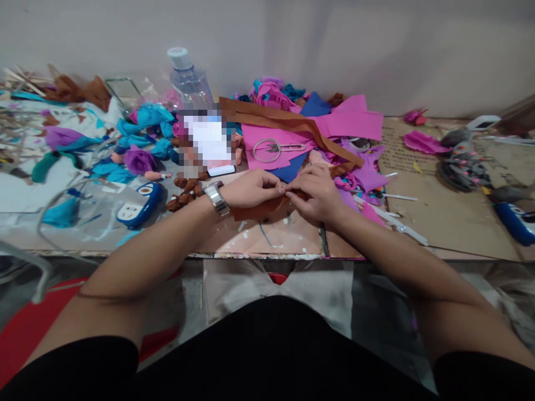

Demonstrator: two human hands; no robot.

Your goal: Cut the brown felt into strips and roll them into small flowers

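My left hand, with a metal watch on its wrist, meets my right hand over the front middle of the table. Both have their fingers pinched together on a piece of brown crepe paper, part of which lies under my palms. Just beyond my hands are pink paper sheets, a long brown paper strip and a piece of blue paper. A round metal tool with a slim handle rests on the pink paper. Dark brown twisted paper pieces lie left of my left wrist.
A lit phone, partly blurred, leans before a clear plastic bottle. Blue and purple paper flowers and a blue-and-white power socket lie left. At right are cardboard, a dark pincushion-like clump and white sticks.
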